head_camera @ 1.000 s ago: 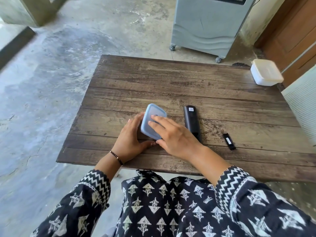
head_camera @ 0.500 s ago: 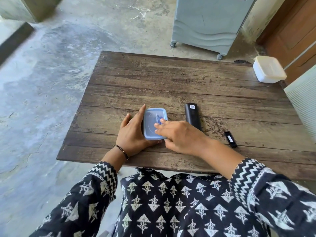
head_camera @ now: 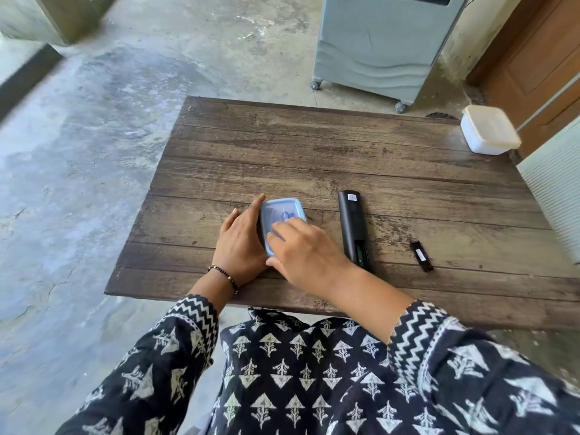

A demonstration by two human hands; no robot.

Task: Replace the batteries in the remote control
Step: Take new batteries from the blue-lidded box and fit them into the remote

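Both hands on the blue-lidded box (head_camera: 282,211) on the table (head_camera: 376,158): left hand (head_camera: 240,243) braces its side with an open grip; right hand (head_camera: 306,251) lies flat on the lid. Remote control (head_camera: 353,224) lies just beside.

Bright even daylight, soft faint shadows, wide-angle bending at edges, slight motion blur lower corners.

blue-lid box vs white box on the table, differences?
The blue-lidded box sits at mid-table between both hands: the left hand flanks it, the right hand lies on its lid. The white box stands untouched at the far right corner. The first has a see-through blue lid; the second is opaque white and looks larger. Both are lidded, rounded rectangles.
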